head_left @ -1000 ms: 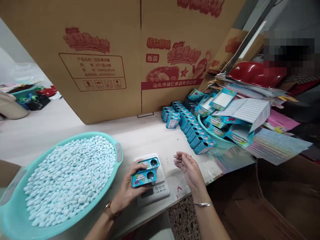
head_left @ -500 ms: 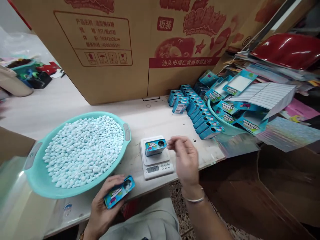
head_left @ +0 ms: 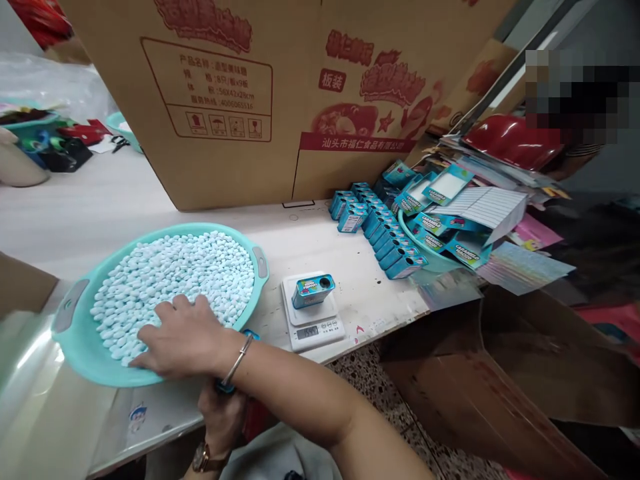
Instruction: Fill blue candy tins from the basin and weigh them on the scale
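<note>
My right hand (head_left: 183, 337) reaches across my body into a turquoise basin (head_left: 83, 363) of pale blue candies (head_left: 175, 267). Its fingers are apart and bent down, their tips among the candies. Beneath the right wrist, my left hand (head_left: 223, 407) grips a small blue candy box (head_left: 251, 334); the right forearm covers most of that box. A second candy box (head_left: 313, 291), with a round hole in its top, stands on a white digital scale (head_left: 295, 343) just right of the basin. Neither hand touches the scale.
Rows of blue boxes (head_left: 383, 233) stand behind the scale on the right. Beside them, a bowl (head_left: 435, 262) overflows with flat blue cartons (head_left: 450, 185). A big cardboard box (head_left: 225, 167) closes off the back. An open brown carton (head_left: 450, 373) sits below the table's right edge.
My right hand has left the box on the scale and moved left into the basin of candies. My left hand still holds its box, now lower and mostly covered by my right arm.
</note>
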`<state>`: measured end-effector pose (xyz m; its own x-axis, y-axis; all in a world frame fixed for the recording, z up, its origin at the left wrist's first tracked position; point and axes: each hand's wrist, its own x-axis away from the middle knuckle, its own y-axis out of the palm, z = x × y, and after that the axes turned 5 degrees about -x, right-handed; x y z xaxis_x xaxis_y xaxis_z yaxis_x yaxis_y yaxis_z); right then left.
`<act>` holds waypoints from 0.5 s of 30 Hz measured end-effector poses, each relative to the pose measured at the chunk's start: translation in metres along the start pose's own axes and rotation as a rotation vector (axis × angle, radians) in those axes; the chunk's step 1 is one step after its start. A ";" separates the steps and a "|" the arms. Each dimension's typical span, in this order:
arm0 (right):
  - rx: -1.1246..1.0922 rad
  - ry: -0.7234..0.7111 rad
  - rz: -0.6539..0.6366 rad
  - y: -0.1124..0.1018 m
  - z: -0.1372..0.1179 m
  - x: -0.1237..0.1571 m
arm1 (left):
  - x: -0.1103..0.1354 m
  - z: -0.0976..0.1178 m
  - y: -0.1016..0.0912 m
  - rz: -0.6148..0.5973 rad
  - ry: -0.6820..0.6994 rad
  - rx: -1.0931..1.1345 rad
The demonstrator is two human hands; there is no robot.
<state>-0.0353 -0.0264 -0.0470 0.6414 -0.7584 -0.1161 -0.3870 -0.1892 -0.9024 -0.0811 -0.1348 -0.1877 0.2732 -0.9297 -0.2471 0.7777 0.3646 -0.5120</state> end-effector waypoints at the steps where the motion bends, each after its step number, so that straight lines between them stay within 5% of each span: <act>1: 0.005 -0.007 -0.005 0.003 0.002 -0.004 | 0.001 0.001 0.002 0.000 0.004 0.019; 7: 0.001 -0.024 -0.001 0.014 0.007 -0.021 | 0.000 0.013 -0.001 -0.056 -0.046 0.077; 15: -0.132 0.070 0.260 -0.001 0.005 -0.033 | 0.006 0.012 -0.015 -0.190 -0.189 0.147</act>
<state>-0.0528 0.0020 -0.0440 0.4638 -0.8326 -0.3029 -0.6181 -0.0591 -0.7838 -0.0843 -0.1460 -0.1716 0.2048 -0.9788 0.0068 0.8947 0.1844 -0.4069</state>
